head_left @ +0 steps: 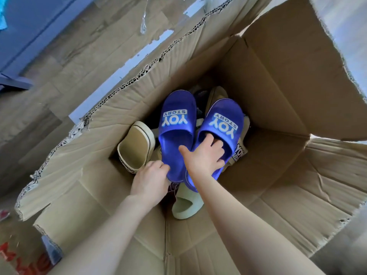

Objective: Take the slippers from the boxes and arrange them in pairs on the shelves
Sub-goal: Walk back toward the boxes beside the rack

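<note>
Blue slipper (pixel 176 139) and second blue slipper (pixel 222 124) at frame centre, in box (pixel 278 96) — likely light, bendy foam. Left hand (pixel 151 179) pinches first's heel; right hand (pixel 204 157) fingers hook second's strap — sturdiest hold.

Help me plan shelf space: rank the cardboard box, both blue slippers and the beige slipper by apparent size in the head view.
1. cardboard box
2. left blue slipper and right blue slipper: alike, no ranking.
3. beige slipper, though tilted and farther down, so unsure.
</note>
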